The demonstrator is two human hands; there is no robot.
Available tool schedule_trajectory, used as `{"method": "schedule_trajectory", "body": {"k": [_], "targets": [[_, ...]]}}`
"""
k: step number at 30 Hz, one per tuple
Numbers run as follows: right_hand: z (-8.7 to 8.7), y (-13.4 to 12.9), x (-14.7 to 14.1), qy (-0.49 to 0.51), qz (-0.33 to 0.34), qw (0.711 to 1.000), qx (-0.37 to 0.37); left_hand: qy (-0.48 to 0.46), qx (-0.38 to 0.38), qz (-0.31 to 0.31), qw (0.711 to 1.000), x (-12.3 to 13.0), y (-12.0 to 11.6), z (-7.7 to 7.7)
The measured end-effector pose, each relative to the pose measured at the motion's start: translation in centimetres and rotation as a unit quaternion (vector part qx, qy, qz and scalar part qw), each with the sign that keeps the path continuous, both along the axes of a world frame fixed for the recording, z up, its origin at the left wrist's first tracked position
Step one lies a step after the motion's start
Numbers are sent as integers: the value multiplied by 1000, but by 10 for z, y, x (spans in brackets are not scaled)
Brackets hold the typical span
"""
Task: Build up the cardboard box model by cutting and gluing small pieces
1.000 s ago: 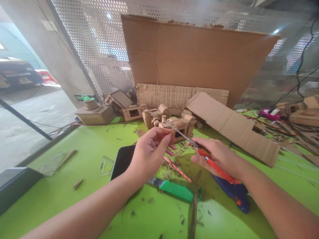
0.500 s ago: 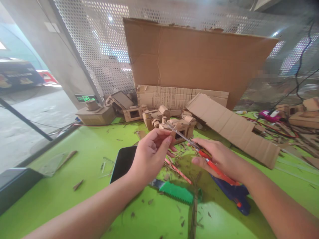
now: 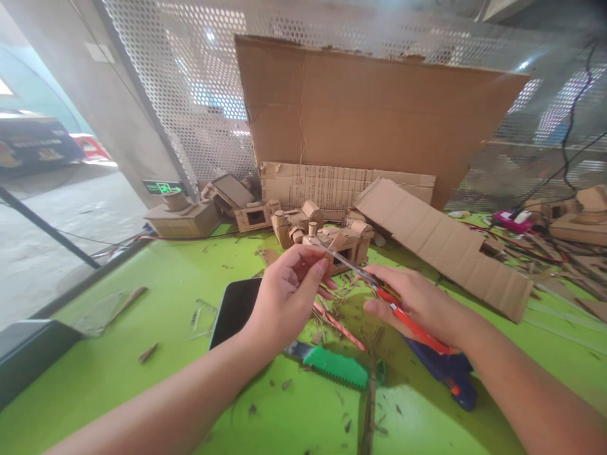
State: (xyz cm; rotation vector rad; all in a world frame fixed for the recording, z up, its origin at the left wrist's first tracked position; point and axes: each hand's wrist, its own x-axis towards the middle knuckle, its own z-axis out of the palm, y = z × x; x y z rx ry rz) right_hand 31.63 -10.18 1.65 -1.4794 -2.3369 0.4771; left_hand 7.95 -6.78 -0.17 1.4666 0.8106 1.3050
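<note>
the left hand (image 3: pixel 284 297) pinches a small brown cardboard piece (image 3: pixel 327 251) between thumb and fingertips. the right hand (image 3: pixel 417 302) is closed around an orange-handled utility knife (image 3: pixel 379 292), its thin blade touching that piece, above the green table (image 3: pixel 142 379).

Hands barely shifted
The left hand (image 3: pixel 289 294) sits slightly lower and the right hand (image 3: pixel 417 303) with its orange cutter (image 3: pixel 403 316) has edged right.
</note>
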Motion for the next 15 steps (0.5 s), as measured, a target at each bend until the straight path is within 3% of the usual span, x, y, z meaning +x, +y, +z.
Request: {"method": "schedule_trajectory", "body": {"k": [15], "targets": [[8, -3, 0, 29, -37, 999, -23, 0, 6, -11, 1000, 0, 1, -3]]}}
